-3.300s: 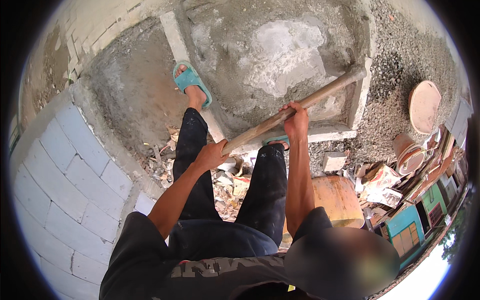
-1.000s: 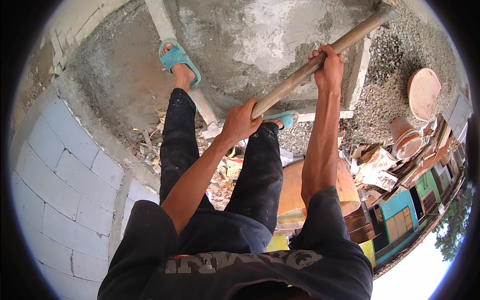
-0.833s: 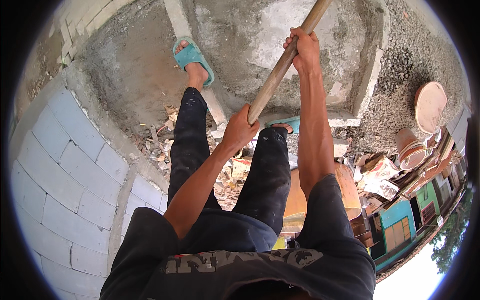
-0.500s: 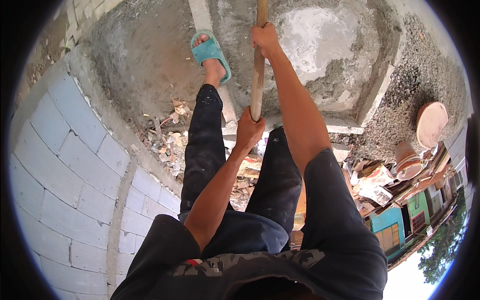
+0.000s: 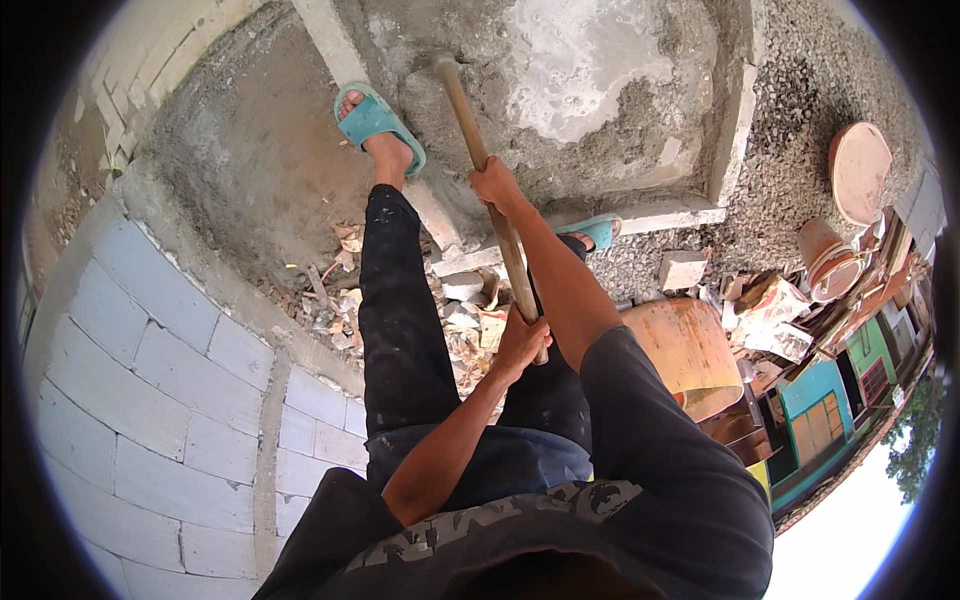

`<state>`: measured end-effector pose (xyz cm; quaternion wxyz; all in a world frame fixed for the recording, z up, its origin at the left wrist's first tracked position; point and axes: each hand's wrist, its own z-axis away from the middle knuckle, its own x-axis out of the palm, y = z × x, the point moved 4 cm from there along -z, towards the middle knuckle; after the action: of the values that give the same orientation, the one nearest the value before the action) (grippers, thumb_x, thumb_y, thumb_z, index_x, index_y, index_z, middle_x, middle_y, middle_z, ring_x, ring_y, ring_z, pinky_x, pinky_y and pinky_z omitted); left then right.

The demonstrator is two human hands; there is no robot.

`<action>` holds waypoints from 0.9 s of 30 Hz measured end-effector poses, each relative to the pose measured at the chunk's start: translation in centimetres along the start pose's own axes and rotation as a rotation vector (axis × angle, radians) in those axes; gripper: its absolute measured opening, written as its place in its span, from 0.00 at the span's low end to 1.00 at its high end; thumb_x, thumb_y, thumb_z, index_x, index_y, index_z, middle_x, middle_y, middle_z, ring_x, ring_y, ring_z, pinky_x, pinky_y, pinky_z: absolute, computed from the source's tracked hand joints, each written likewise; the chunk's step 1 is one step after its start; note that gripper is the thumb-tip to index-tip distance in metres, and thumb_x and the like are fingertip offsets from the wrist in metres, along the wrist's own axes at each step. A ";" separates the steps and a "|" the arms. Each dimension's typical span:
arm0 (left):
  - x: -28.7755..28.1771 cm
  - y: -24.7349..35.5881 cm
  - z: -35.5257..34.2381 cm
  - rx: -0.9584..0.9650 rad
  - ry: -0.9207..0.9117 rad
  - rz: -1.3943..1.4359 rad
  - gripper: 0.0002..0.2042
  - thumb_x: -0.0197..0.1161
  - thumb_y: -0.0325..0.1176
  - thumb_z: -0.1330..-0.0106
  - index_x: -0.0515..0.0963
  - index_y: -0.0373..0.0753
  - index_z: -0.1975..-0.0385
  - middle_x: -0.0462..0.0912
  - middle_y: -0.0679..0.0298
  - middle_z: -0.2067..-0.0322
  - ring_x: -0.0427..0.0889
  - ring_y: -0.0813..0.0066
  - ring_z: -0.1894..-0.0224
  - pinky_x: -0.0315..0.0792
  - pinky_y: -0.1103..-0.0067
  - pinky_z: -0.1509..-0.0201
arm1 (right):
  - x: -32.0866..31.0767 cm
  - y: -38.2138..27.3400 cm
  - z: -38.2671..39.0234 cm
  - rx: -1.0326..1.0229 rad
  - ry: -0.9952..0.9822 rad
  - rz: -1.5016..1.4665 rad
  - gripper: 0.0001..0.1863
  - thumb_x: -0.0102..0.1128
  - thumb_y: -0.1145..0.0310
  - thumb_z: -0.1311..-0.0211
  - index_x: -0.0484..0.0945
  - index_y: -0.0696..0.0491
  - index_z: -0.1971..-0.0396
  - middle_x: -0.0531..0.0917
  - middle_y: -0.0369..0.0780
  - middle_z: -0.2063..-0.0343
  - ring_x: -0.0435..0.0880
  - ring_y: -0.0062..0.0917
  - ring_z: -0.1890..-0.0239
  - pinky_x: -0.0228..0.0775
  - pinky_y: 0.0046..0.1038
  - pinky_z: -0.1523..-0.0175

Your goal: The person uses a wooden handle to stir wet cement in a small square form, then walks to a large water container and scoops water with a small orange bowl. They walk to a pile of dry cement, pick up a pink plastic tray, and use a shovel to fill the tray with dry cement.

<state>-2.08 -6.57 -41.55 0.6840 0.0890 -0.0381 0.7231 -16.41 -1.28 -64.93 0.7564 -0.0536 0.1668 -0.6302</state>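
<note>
A long wooden-handled hoe [image 5: 508,245] slants across the middle, its far end down in the grey mortar [image 5: 415,115], where the blade is hidden. My right hand [image 5: 496,187] is wrapped round the handle about halfway along. Lower down, close to my thighs, my left hand [image 5: 522,341] grips the handle near its butt end. The mortar lies in a shallow bed with a pale, wet puddle [image 5: 575,75] on it.
My feet in green sandals [image 5: 378,120] stand on a concrete divider [image 5: 330,40] and by the bed's near rim [image 5: 660,217]. A block wall [image 5: 150,390] rises at left. Rubble lies between my legs; an orange drum [image 5: 685,350], buckets [image 5: 832,262] and gravel [image 5: 800,180] are at right.
Both hands have drawn the hoe back toward my body, and its handle has tilted so the far end points left. That far end has come into view. My view has shifted slightly.
</note>
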 end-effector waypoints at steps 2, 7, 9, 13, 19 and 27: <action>1.3 -3.5 1.0 0.059 -0.027 -0.039 0.17 0.65 0.35 0.37 0.64 0.36 0.58 0.72 0.69 0.78 0.73 0.81 0.82 0.72 0.81 0.78 | -2.0 1.9 2.8 0.013 -0.021 -0.063 0.17 0.59 0.67 0.46 0.73 0.65 0.64 0.80 0.48 0.79 0.81 0.35 0.81 0.71 0.35 0.76; 1.8 -9.9 5.8 -0.080 0.074 -0.196 0.15 0.61 0.31 0.35 0.62 0.37 0.56 0.70 0.65 0.80 0.74 0.77 0.84 0.71 0.77 0.80 | -4.7 6.6 9.0 0.061 0.121 -0.076 0.18 0.59 0.64 0.46 0.72 0.63 0.62 0.80 0.49 0.77 0.83 0.36 0.78 0.73 0.36 0.73; 0.9 -10.5 6.6 -0.173 0.093 -0.221 0.13 0.60 0.28 0.34 0.62 0.40 0.57 0.69 0.65 0.80 0.73 0.79 0.82 0.68 0.78 0.81 | -5.7 6.6 10.8 0.112 0.144 -0.139 0.19 0.59 0.63 0.47 0.72 0.63 0.62 0.80 0.49 0.78 0.83 0.36 0.78 0.73 0.37 0.72; -4.2 -15.7 1.2 0.150 -0.027 0.012 0.09 0.53 0.20 0.32 0.60 0.40 0.62 0.61 0.65 0.74 0.60 0.76 0.79 0.64 0.80 0.73 | -7.1 8.3 11.4 -0.053 0.209 -0.535 0.09 0.58 0.71 0.40 0.69 0.57 0.65 0.74 0.37 0.81 0.72 0.20 0.85 0.65 0.27 0.80; -9.3 -11.3 -3.4 0.081 0.142 -1.178 0.20 0.67 0.35 0.45 0.71 0.36 0.54 0.82 0.47 0.62 0.81 0.43 0.57 0.74 0.58 0.52 | -9.8 6.4 14.5 -0.259 0.313 -0.936 0.07 0.58 0.72 0.38 0.69 0.55 0.66 0.73 0.35 0.81 0.72 0.18 0.85 0.67 0.26 0.80; -4.9 -9.1 0.7 0.275 -0.054 -1.390 0.15 0.69 0.30 0.46 0.74 0.33 0.62 0.81 0.45 0.67 0.81 0.45 0.60 0.75 0.60 0.55 | -15.1 16.2 17.1 0.028 0.617 -1.069 0.10 0.60 0.71 0.39 0.67 0.55 0.70 0.70 0.35 0.86 0.70 0.20 0.89 0.66 0.26 0.83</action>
<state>7.31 -10.99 -42.40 0.9685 0.1961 0.1020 0.1147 2.00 14.40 -50.82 0.2533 0.0650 0.3197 -0.9107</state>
